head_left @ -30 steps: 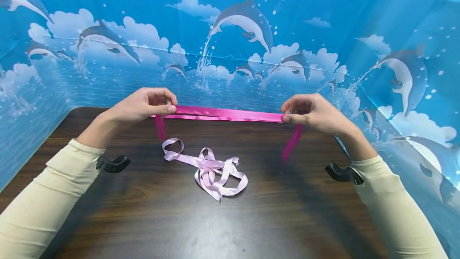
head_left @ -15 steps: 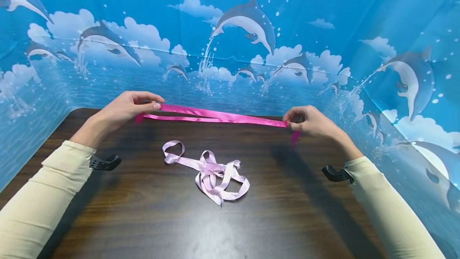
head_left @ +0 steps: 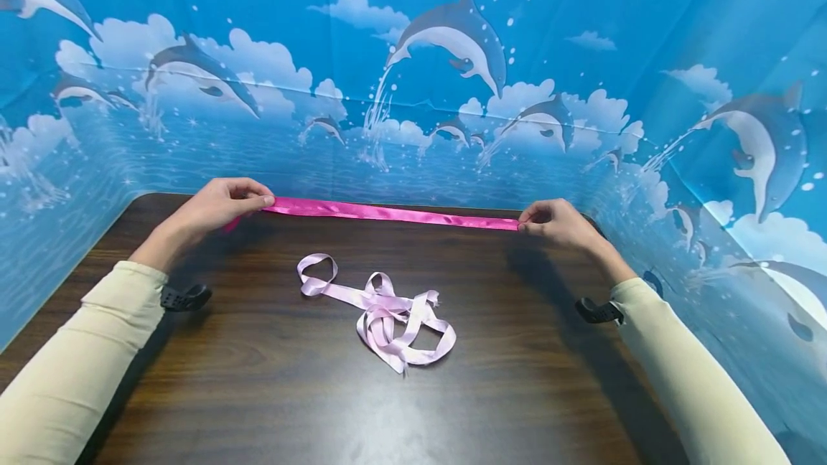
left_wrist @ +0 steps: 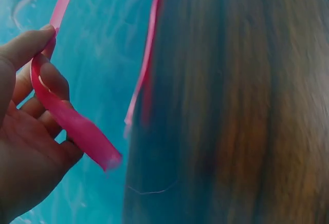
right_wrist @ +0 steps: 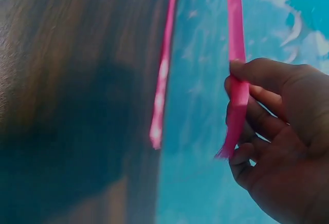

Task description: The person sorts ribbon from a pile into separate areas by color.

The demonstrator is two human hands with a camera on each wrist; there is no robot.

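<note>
A bright pink satin ribbon (head_left: 388,214) stretches between my two hands near the table's far edge. My left hand (head_left: 222,205) pinches it between thumb and index finger. In the left wrist view a loose ribbon end (left_wrist: 85,133) hangs past the palm. My right hand (head_left: 562,224) pinches the other side, and a short frayed tail (right_wrist: 236,118) dangles in the right wrist view. Both wrist views also show a second pink strip (right_wrist: 162,82) along the table edge, its ends apart from the hands. From the head, the held ribbon overlaps it, so they are hard to separate.
A pale pink ribbon (head_left: 349,295) lies in loose tangled loops on the middle of the dark wooden table (head_left: 258,379). Behind and on both sides rises a blue dolphin-print cloth (head_left: 413,149). Black straps (head_left: 597,311) show at both wrists.
The hands have spread apart, the left moving left, and both have come lower. The held ribbon is longer between them and now overlaps the strip seen below it earlier.
</note>
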